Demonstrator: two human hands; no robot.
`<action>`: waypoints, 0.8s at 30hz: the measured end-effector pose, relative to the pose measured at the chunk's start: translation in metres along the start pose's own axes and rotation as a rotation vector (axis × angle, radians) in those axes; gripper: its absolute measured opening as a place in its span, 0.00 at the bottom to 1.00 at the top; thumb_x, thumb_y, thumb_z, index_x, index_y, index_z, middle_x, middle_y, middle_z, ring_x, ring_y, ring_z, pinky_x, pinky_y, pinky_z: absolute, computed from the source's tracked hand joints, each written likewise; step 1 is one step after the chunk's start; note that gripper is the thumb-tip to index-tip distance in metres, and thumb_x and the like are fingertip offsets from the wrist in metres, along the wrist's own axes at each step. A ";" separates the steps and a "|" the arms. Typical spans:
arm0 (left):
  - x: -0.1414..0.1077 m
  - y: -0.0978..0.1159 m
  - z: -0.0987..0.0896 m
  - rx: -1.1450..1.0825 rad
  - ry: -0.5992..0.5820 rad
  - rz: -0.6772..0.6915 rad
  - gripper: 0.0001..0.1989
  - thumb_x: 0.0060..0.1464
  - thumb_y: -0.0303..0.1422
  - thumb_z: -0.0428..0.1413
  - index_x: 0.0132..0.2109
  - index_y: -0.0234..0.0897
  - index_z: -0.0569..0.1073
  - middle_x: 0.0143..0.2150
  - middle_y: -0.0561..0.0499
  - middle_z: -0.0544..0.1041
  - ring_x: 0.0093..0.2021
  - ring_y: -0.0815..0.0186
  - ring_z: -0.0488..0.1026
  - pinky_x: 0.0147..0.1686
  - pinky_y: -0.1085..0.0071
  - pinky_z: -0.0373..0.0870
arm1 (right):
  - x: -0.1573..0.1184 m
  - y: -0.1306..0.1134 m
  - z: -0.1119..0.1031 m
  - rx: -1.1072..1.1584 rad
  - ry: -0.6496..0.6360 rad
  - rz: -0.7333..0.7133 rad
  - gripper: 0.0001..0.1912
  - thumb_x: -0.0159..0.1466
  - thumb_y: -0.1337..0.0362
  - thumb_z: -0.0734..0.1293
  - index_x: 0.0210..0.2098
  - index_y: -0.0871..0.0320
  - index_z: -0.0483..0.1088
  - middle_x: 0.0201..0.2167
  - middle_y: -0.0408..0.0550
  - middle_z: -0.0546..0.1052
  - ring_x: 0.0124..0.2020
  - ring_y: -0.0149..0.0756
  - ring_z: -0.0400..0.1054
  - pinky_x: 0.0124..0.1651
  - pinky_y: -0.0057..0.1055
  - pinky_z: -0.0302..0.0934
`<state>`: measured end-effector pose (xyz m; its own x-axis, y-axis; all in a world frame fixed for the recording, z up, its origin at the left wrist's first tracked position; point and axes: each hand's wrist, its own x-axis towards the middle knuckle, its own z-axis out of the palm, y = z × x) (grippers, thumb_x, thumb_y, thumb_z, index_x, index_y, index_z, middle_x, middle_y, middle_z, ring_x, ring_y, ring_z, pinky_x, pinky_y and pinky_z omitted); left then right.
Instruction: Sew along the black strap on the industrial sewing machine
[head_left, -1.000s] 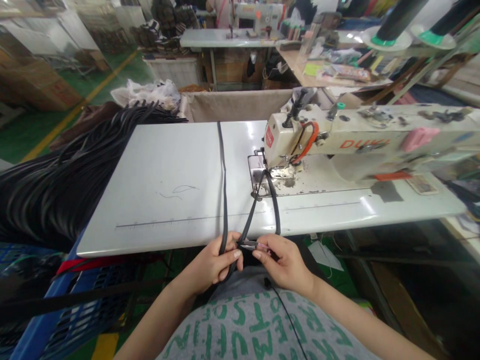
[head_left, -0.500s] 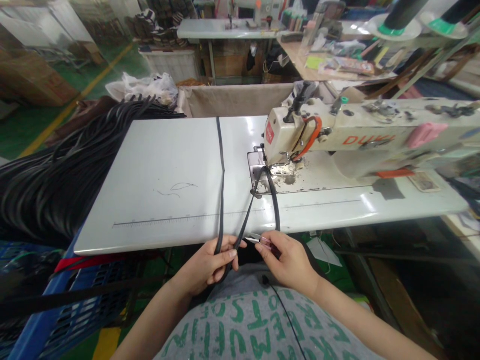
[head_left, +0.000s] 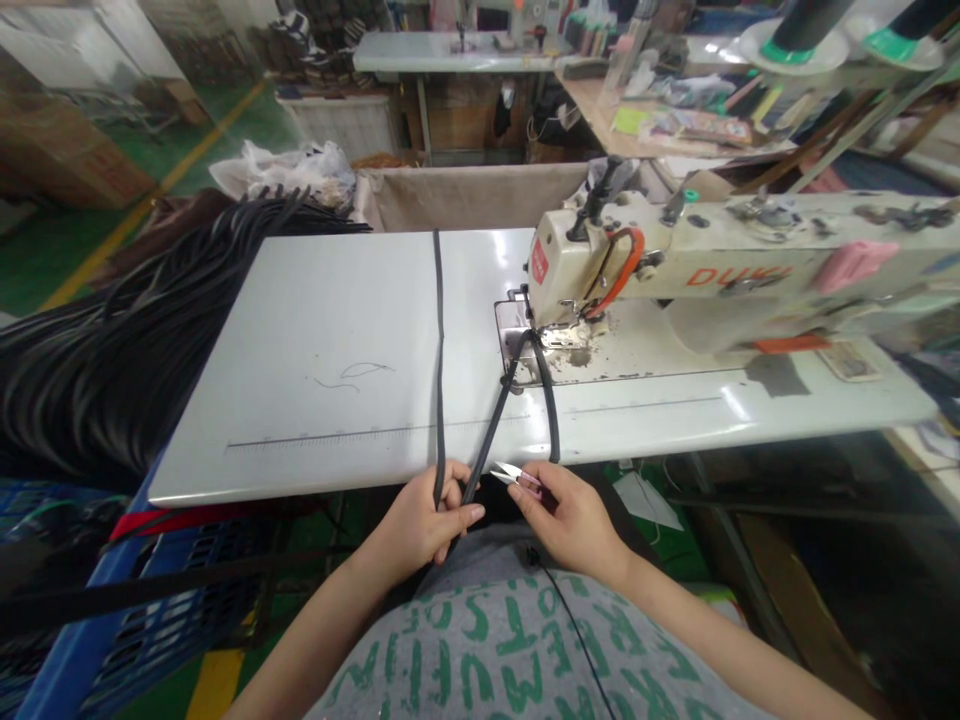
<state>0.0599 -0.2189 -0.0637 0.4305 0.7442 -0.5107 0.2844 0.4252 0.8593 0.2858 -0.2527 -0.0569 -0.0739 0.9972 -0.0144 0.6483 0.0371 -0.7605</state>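
Observation:
My left hand (head_left: 429,515) is closed on a black strap (head_left: 487,440) at the front edge of the table. One length of it runs up from my fingers to the needle area of the sewing machine (head_left: 585,265); another lies straight across the table to its far edge. My right hand (head_left: 574,510), just to the right, grips a pair of thread snips (head_left: 517,477) with pinkish handles. The blades point left toward the strap and stand slightly apart. A further strap length hangs from the machine down past the table edge, behind my right hand.
The white sewing table (head_left: 300,340) carries a loose dark thread (head_left: 366,370) and a printed ruler line. A heap of black straps (head_left: 97,350) lies to the left above a blue basket (head_left: 142,620). Beyond the table stands a fabric-lined bin (head_left: 465,195).
The strap between my left hand and the machine has straightened and turned flatter. The snips' blades show more fully and have come nearer the strap. The long strap on the table has shifted slightly left.

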 end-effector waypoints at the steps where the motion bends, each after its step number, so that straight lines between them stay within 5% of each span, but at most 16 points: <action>1: 0.000 0.000 0.000 -0.004 -0.002 -0.002 0.20 0.56 0.40 0.63 0.50 0.35 0.68 0.24 0.62 0.71 0.12 0.76 0.62 0.12 0.80 0.51 | 0.000 0.000 0.000 -0.007 -0.002 -0.009 0.09 0.70 0.59 0.66 0.34 0.54 0.72 0.28 0.44 0.77 0.29 0.36 0.72 0.33 0.29 0.64; 12: -0.005 0.007 -0.002 -0.164 -0.140 -0.058 0.20 0.66 0.41 0.52 0.60 0.35 0.70 0.28 0.56 0.74 0.12 0.80 0.55 0.11 0.81 0.43 | -0.001 -0.003 0.001 -0.230 0.039 -0.253 0.08 0.72 0.60 0.64 0.40 0.56 0.74 0.32 0.49 0.82 0.31 0.39 0.76 0.36 0.31 0.64; 24: -0.006 0.007 -0.002 -0.230 -0.169 -0.073 0.22 0.66 0.41 0.53 0.61 0.34 0.69 0.27 0.56 0.74 0.13 0.79 0.52 0.11 0.80 0.42 | -0.001 -0.006 0.001 -0.348 0.018 -0.276 0.08 0.72 0.61 0.65 0.41 0.57 0.74 0.32 0.49 0.83 0.32 0.40 0.76 0.36 0.32 0.63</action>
<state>0.0581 -0.2194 -0.0549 0.5580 0.6190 -0.5528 0.1271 0.5945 0.7940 0.2810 -0.2539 -0.0533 -0.2691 0.9476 0.1721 0.8226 0.3191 -0.4706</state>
